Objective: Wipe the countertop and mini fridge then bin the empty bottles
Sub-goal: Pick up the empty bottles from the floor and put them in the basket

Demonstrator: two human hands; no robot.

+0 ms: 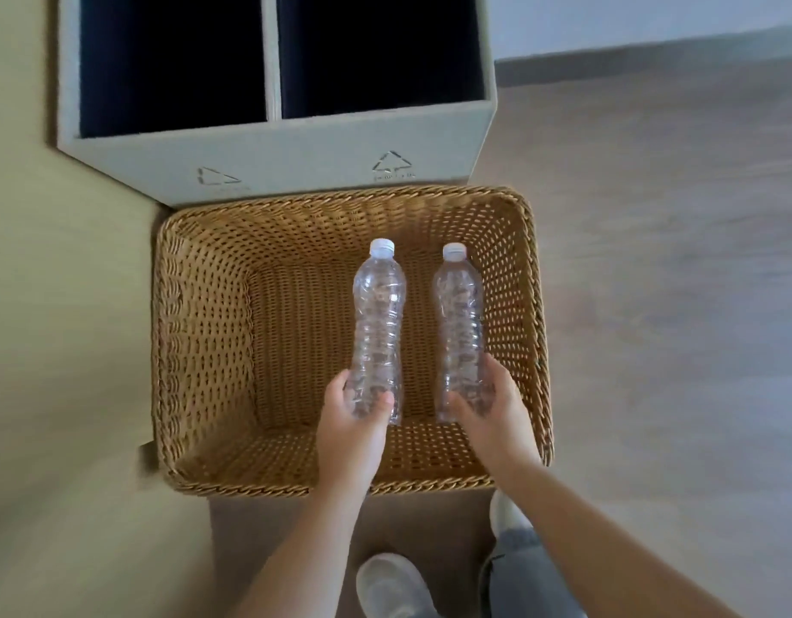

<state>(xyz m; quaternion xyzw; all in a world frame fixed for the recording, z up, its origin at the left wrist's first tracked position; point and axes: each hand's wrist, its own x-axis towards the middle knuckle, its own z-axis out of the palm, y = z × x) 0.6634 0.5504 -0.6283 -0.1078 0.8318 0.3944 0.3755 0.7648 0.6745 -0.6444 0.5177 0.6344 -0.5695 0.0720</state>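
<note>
Both hands, left hand (356, 419) and right hand (492, 412), each grip ribbed clear plastic bottles (378, 323) over woven wicker basket (197, 350).

The light is soft and even, like daylight in a room. Nothing is very bright or very dark, except the two dark holes of the bin (269, 149). The clear bottles (378, 332) catch small white glints. A faint shadow lies on the floor (652, 260) under the basket (197, 350). The middle looks sharp. The edges look smeared and blurry, mostly on the left. Straight lines bend near the corners.
</note>
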